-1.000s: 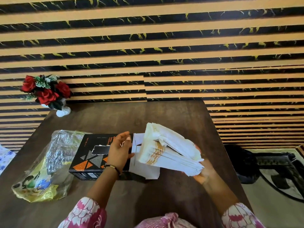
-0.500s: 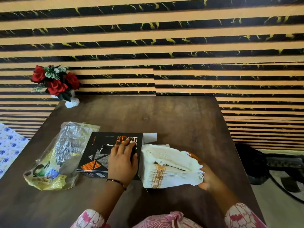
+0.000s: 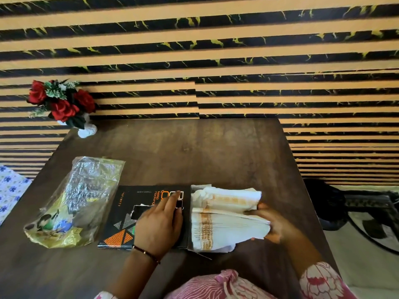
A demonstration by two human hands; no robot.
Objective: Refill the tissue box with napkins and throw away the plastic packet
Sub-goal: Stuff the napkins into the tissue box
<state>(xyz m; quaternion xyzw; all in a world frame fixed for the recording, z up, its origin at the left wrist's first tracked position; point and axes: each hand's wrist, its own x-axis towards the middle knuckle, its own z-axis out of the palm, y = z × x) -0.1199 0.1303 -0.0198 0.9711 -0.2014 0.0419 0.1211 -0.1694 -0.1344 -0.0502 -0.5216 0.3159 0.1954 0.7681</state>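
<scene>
Napkins (image 3: pixel 226 219), a thick white stack with an orange printed band, lie at the open right end of the black cardboard tissue box (image 3: pixel 129 214), their banded ends at the box's mouth and the rest sticking out to the right. White end flaps of the box stand around the stack. The right hand (image 3: pixel 267 223) grips the outer end of the stack, thumb on top and fingers wrapped beneath, clamped on the paper. The left hand (image 3: pixel 159 225) lies flat, palm down, on the box's top, fingers held together and stretched forward across the orange lettering; a thin dark bracelet circles the wrist. The box rests flat on the dark brown wooden table (image 3: pixel 194 152), near its front edge. Just left of the box, touching or nearly so, lies the crumpled clear and yellow plastic packet (image 3: pixel 73 203), slack on the tabletop. At the table's far left corner stands a white vase of red roses (image 3: pixel 62 104), against the wall striped black and tan.
</scene>
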